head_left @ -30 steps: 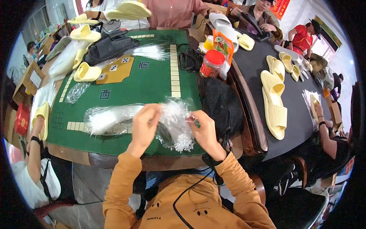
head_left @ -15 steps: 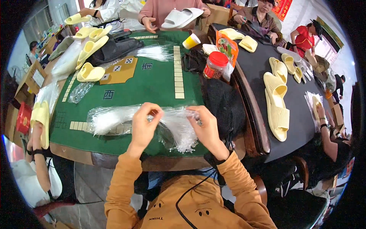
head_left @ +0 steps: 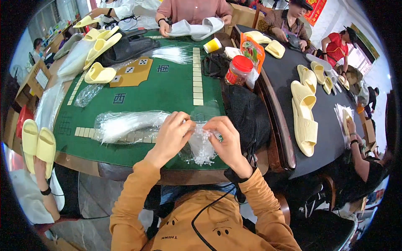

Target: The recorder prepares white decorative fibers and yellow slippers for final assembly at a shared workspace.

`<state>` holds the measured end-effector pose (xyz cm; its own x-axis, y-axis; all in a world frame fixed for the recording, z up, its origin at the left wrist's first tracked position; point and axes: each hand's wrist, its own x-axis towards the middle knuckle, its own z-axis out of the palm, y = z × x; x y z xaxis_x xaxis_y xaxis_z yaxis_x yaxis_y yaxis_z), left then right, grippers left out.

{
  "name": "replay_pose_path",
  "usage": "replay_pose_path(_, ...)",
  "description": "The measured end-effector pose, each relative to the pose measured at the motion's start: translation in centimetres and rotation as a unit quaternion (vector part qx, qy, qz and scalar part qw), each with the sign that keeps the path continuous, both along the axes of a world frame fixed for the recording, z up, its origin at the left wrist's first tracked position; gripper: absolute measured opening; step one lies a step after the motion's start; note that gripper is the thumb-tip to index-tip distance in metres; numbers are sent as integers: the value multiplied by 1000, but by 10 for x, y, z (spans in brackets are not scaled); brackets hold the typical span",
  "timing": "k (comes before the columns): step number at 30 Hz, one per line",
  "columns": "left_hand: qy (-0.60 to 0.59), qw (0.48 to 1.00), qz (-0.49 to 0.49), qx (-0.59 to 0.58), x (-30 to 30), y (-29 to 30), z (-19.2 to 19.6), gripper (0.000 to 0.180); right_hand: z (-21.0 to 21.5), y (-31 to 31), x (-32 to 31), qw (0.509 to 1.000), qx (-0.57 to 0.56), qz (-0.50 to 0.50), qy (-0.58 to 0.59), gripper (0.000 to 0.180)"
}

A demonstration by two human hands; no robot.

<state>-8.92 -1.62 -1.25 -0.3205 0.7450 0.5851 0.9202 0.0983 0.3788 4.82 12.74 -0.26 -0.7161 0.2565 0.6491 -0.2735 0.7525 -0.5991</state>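
Note:
Close together over the near part of the green table top, my left hand (head_left: 171,136) and my right hand (head_left: 227,142) both pinch at the top of a small bundle of thin clear plastic strands (head_left: 202,154). White knobby ends show at the bundle's lower tip. My fingers partly cover the strands, so how many each hand grips is hidden. Thin clear film (head_left: 205,112) rises just beyond my fingertips. Left of my left hand lies a larger bundle of white strands (head_left: 121,127) in a clear bag.
Yellow slippers (head_left: 99,73) and black slippers (head_left: 130,50) lie far left. A red-lidded jar (head_left: 238,70), an orange packet (head_left: 253,48) and a yellow-white cup (head_left: 212,45) stand right. More yellow slippers (head_left: 305,121) line the dark side table (head_left: 278,90). Co-workers sit around, some holding slippers.
My hands have come closer together, the left moving right to the bundle's top. Across the table a person has lowered the white slippers; at left, another person's yellow slippers have turned and spread apart.

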Motion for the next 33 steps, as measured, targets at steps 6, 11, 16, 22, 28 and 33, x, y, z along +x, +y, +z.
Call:
replay_pose_path(6, -207, 975, 30, 72, -9, -4, -3, 7, -10, 18, 10, 994, -51, -84, -54, 40)
replay_pose_path(11, -156, 985, 37, 69, 2, 2, 5, 8, -17, 11, 8, 984, -151, -72, -62, 47)
replay_pose_path(16, 8, 999, -12, 47, 5, 8, 7, 10, -7, 6, 4, 996, -67, -30, -53, 40)
replay_pose_path(22, -298, 945, 64, 116, -9, 0, 9, 9, -24, 23, 13, 967, -189, -123, -117, 20)
replay_pose_path(28, -236, 964, 23, 120, -4, 1, 1, 13, -7, 11, 9, 991, -115, -62, -3, 33)
replay_pose_path(33, -204, 974, 18, 101, 1, -1, 7, 12, -8, 11, -8, 994, -47, -34, -90, 35)
